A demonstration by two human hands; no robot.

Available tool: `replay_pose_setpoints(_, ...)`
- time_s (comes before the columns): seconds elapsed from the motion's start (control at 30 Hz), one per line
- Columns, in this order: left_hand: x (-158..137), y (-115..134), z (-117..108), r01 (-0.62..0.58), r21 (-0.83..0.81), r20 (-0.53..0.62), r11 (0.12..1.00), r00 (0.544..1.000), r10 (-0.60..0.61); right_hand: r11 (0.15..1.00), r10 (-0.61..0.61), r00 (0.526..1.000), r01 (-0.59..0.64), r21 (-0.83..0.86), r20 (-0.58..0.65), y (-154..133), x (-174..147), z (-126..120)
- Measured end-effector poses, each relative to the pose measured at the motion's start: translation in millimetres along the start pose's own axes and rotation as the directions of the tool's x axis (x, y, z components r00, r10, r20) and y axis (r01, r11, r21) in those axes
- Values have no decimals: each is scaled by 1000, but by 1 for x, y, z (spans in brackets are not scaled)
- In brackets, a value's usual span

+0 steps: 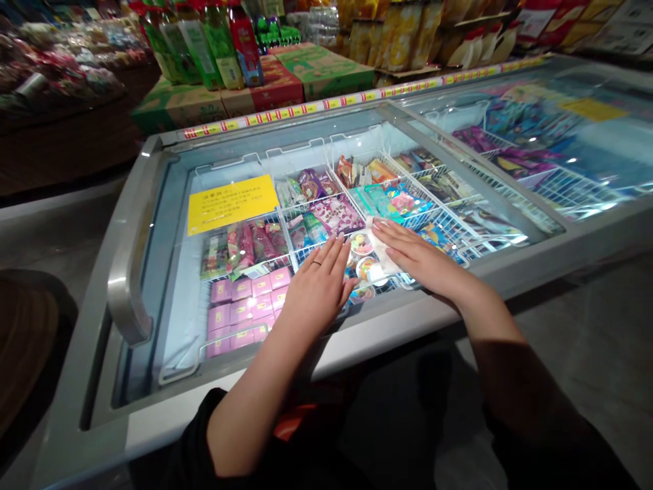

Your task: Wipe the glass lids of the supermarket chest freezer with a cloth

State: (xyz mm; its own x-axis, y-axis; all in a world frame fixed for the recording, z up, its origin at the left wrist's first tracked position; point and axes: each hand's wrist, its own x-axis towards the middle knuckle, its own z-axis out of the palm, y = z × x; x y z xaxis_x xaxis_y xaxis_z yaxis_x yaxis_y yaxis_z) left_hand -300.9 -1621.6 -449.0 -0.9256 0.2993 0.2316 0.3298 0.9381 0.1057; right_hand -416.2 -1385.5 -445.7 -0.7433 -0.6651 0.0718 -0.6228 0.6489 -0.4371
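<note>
Near the freezer's front edge point(377, 344), your left hand point(319, 286) lies flat and your right hand point(421, 258), flat too, covers the cloth point(382, 253), which sideways pushing could bunch.

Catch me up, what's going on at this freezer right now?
A person's right hand lies flat on a white cloth, against the glass pane of the chest freezer. The left hand, with a ring on one finger, holds nothing and appears to rest on the glass beside it. The pane covers pink boxes and other packaged goods, and a yellow notice lies beyond the left hand.
</note>
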Motion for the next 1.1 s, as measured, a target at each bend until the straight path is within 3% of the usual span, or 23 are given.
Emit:
replay_pose_setpoints(0.13,1,3,1,9,8,9,1000,1000,-9,997,65,994,-69,-40,-85,20,0,-2)
replay_pose_setpoints(0.23,3,6,2,-3,16,15,1000,1000,3,989,86,987,-101,-108,-138,18,13,5)
replay_pose_setpoints(0.43,2,4,0,-4,23,43,1000,999,3,997,3,1000,-5,-75,-22,-11,9,5)
replay_pose_setpoints(0.57,2,3,0,16,24,51,1000,999,-17,997,15,1000,-17,-78,-20,-3,3,0)
replay_pose_setpoints(0.7,3,6,0,9,17,44,1000,999,-10,985,69,992,-84,-153,-101,5,29,9)
replay_pose_setpoints(0.9,4,6,-4,41,36,89,998,995,-45,996,-22,999,26,-81,44,-11,50,12)
replay_pose_setpoints(1.1,-3,-9,-12,31,63,108,998,993,-38,999,3,997,0,-38,72,6,49,3)
